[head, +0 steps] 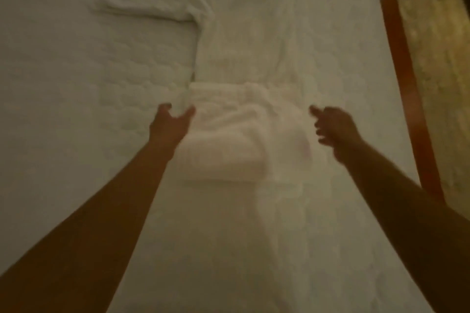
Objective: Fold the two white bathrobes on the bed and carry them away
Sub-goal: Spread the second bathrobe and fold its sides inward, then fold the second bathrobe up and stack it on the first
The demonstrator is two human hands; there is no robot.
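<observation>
Dim, soft-focus look down onto a bed [76, 84] with a quilted white cover. Laid out flat across the far middle of it, a white bathrobe [244, 40], with one sleeve [152, 7] stretched out to the left and creased along its lower edge. Nearer, just below that robe and touching it, a folded white bundle [223, 152], thick and rounded at its near edge; possibly the second robe already folded, though too blurred to tell where one cloth ends and the other begins.

Both bare forearms reaching forward, one on each side of the bundle. Left hand [171, 123] at the bundle's far left corner, thumb and fingers spread wide in an open curve, gripping nothing; hard to say whether touching the cloth. Right hand [333, 129] a little apart from the bundle's right side, fingers loosely extended and pointing left, also holding nothing.

Along the bed's right edge, an orange band [407, 79], and beyond it a mottled yellowish floor [440, 46].
</observation>
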